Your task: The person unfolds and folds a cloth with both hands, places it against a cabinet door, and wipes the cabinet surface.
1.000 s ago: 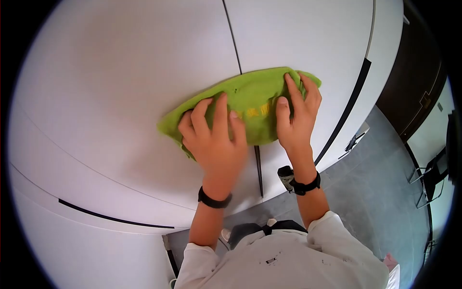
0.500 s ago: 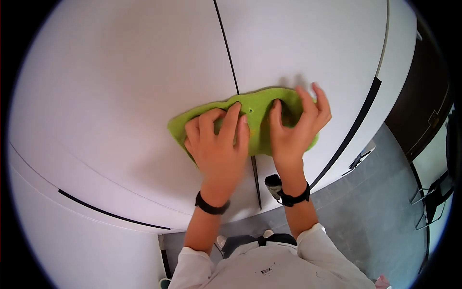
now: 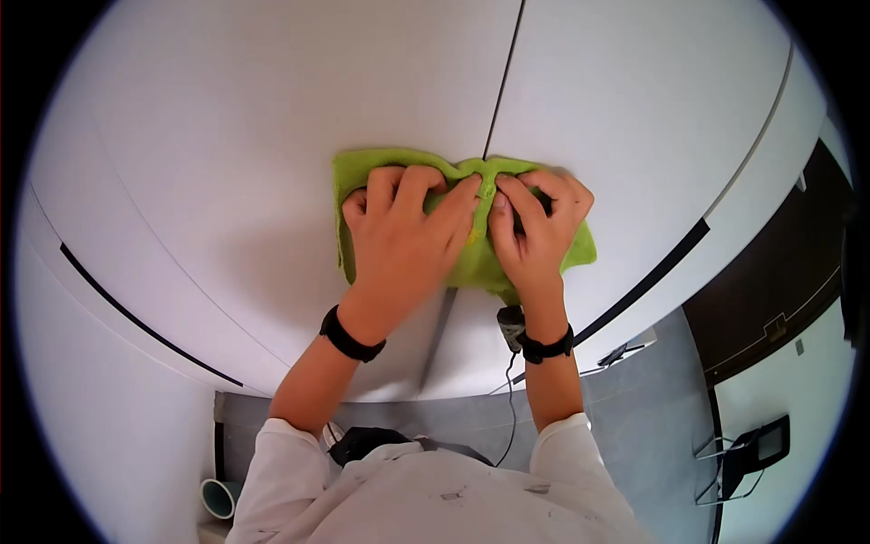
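Note:
A green cloth [image 3: 476, 267] with a small yellow mark lies against the white cabinet front [image 3: 227, 109], across the dark gap between two panels. My left hand [image 3: 399, 240] presses on the cloth's left half, its fingers bent and gripping the fabric. On the right half, my right hand [image 3: 536, 231] has its fingers curled into the cloth, thumb close to the index finger. The fabric is bunched into a ridge between my two hands. Both wrists wear black bands, and a small dark device [image 3: 511, 328] with a cable hangs beside the right one.
Dark handle strips [image 3: 643, 281] run along the cabinet at right and lower left. A black chair [image 3: 748, 458] stands on the grey floor [image 3: 625, 426] at the lower right, below a dark door [image 3: 770, 281]. A round bin [image 3: 220, 498] is at the lower left.
The cloth's middle has bunched up as my hands came closer together. My right hand's raised fingers have curled down onto the fabric. The view has turned, bringing the bin and chair further in.

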`<state>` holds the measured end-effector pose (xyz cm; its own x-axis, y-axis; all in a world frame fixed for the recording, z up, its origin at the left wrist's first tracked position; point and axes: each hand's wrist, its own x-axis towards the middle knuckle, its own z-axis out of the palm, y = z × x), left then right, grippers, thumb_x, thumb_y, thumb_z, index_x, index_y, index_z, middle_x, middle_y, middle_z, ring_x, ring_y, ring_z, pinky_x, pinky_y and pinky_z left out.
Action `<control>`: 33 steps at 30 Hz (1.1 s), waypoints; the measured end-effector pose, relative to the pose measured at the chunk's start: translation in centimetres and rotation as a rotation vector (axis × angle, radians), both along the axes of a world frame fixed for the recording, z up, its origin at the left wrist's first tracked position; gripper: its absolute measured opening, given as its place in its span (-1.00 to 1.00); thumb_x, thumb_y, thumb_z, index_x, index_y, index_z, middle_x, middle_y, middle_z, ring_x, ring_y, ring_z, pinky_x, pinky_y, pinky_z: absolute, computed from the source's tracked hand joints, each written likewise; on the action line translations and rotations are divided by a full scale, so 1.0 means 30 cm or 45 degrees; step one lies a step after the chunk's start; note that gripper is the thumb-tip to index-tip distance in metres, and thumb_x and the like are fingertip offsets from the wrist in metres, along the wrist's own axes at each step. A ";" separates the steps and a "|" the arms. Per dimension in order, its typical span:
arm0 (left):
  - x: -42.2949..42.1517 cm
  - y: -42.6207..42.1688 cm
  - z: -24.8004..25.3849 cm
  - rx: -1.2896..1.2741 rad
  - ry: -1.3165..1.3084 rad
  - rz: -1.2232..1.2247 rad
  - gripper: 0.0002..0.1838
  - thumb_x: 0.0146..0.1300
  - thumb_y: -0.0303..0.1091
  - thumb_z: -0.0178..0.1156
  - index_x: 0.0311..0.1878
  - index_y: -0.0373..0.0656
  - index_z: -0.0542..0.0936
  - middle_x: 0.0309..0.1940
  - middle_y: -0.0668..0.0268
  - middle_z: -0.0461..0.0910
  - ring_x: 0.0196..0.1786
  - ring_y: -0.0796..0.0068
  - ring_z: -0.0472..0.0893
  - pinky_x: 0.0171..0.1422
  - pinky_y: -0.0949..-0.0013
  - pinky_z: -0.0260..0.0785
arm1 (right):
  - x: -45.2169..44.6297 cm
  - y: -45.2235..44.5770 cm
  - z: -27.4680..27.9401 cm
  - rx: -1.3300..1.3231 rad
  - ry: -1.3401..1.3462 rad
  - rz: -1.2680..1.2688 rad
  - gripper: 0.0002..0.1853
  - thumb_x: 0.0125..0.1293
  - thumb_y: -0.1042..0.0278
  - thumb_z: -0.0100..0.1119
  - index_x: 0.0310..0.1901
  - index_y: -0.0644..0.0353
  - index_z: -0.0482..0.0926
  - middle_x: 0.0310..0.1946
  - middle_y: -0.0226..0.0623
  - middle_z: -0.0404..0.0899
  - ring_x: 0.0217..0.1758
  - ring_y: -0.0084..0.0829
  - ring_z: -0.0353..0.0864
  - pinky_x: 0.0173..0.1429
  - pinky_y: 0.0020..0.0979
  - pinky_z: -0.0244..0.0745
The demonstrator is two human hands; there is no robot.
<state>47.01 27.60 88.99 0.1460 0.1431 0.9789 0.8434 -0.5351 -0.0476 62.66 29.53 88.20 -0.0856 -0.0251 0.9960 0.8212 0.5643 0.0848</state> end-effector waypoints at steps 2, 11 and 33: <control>0.001 -0.002 0.009 0.010 0.024 -0.029 -0.76 -0.01 -0.26 0.30 -0.20 0.18 0.65 -0.35 0.54 0.41 -0.21 0.47 0.39 -0.16 0.24 0.04 | 0.011 -0.006 0.005 -0.021 -0.025 0.024 -0.75 -0.07 0.44 0.31 -0.27 0.01 0.64 -0.21 -0.44 0.45 -0.06 -0.24 0.29 0.03 -0.28 0.20; -0.022 -0.020 0.050 -0.077 0.136 -0.086 -0.72 -0.01 -0.37 0.31 -0.16 0.12 0.65 -0.35 0.51 0.43 -0.22 0.43 0.38 -0.16 0.29 0.04 | -0.010 -0.016 0.018 -0.054 -0.038 0.062 -0.84 -0.03 0.35 0.34 -0.36 -0.01 0.61 -0.26 -0.54 0.45 -0.12 -0.31 0.30 -0.06 -0.30 0.14; 0.004 -0.007 -0.009 -0.126 -0.004 -0.091 -0.69 -0.05 -0.39 0.28 -0.16 0.11 0.63 -0.50 0.56 0.43 -0.39 0.49 0.39 -0.26 0.33 0.00 | -0.039 -0.049 -0.008 -0.240 -0.008 0.091 -0.86 -0.03 0.37 0.33 -0.40 0.05 0.56 -0.34 -0.48 0.46 -0.21 -0.32 0.37 -0.13 -0.28 0.18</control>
